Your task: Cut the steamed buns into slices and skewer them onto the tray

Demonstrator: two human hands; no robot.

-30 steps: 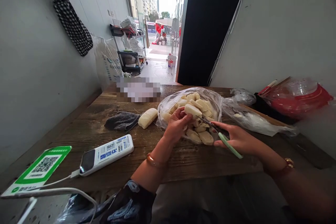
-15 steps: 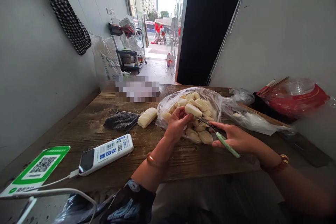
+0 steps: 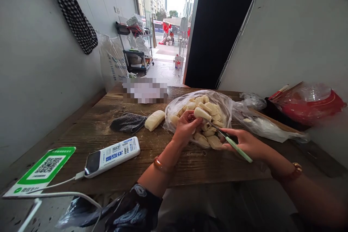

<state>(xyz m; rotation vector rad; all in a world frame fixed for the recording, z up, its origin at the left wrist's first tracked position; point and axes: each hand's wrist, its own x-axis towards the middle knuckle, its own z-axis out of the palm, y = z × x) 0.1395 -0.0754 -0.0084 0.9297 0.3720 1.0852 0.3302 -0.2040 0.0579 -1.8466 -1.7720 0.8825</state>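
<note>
My left hand [image 3: 187,125] is closed around the end of a pale loaf-shaped piece that looks like rice cake [image 3: 202,114]. It is held above an open clear plastic bag [image 3: 172,107] full of flat, pale slices [image 3: 212,108]. My right hand [image 3: 241,143] grips scissors [image 3: 238,149] with a light green handle. Their dark blades reach left to the near end of the rice cake; how far they are apart cannot be made out. Left of the bag, another whole pale block [image 3: 154,120] lies on the wooden table [image 3: 160,156].
A dark grey cloth [image 3: 128,122] lies beside the whole block. Nearer are a white power bank or phone [image 3: 112,157] with a cable, and a green QR-code card [image 3: 43,168]. Plastic bags [image 3: 263,119] and a red bag [image 3: 312,103] are at the right. A cart [image 3: 138,47] stands by the doorway.
The scissors' handle looks narrower and more closed together than before. Both hands stay at the rice cake; the whole view has shifted slightly.
</note>
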